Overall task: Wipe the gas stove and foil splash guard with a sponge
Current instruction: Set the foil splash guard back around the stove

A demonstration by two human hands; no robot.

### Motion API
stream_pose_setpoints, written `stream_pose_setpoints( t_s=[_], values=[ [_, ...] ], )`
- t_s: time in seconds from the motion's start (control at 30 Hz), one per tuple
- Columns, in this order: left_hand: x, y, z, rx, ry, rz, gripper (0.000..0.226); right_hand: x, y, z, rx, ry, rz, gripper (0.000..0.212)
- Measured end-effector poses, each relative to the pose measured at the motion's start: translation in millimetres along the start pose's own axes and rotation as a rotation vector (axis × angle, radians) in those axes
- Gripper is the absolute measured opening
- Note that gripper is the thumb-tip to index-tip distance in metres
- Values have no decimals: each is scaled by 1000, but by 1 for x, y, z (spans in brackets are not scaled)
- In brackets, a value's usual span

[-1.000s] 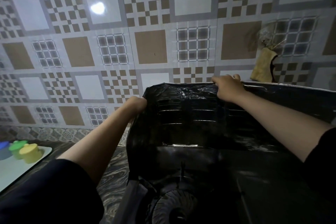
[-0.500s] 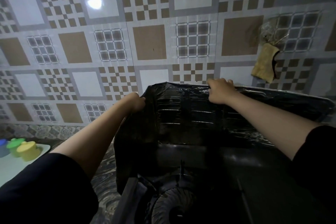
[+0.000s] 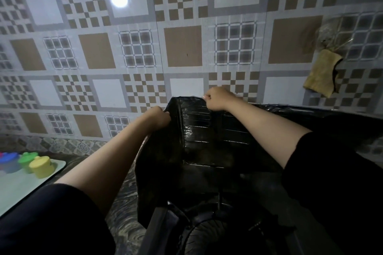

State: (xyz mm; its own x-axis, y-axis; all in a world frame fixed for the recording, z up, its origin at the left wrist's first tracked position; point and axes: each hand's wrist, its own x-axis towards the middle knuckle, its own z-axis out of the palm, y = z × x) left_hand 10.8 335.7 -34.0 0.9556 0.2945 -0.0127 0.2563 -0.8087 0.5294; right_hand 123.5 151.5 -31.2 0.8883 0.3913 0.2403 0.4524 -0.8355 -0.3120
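The dark, shiny foil splash guard [image 3: 207,130] stands folded around the back and left side of the gas stove [image 3: 203,234], whose round burner shows at the bottom centre. My left hand [image 3: 158,118] grips the top edge of the guard's left panel. At the back panel's top edge, near the corner, my right hand [image 3: 216,99] holds the foil with curled fingers. A yellowish sponge-like cloth [image 3: 320,75] hangs on the tiled wall at the right; neither hand touches it.
The patterned tiled wall [image 3: 182,45] rises right behind the guard. At the left, a pale tray [image 3: 24,184] on the dark marbled counter [image 3: 122,219] carries yellow, green and blue lidded containers [image 3: 41,166].
My right hand has slid left along the guard's top edge toward the corner. The guard's left panel has swung with my left hand, and the view has shifted a little.
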Motion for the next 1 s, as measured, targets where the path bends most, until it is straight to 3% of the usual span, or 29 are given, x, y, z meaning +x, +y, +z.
stream_pose_setpoints(
  t_s=[0.4,0.57,0.8,1.0],
  values=[
    [-6,1,-2,-28,6,0,45,1,-2,-8,77,-120,-74,41],
    [-9,7,-1,-17,17,-19,47,-8,2,-7,30,-17,-96,32],
    [-13,5,-4,98,98,6,47,-33,19,-16,-252,118,-126,42],
    [-26,13,-12,165,156,61,41,-67,55,-35,-346,177,-27,46]
  ],
)
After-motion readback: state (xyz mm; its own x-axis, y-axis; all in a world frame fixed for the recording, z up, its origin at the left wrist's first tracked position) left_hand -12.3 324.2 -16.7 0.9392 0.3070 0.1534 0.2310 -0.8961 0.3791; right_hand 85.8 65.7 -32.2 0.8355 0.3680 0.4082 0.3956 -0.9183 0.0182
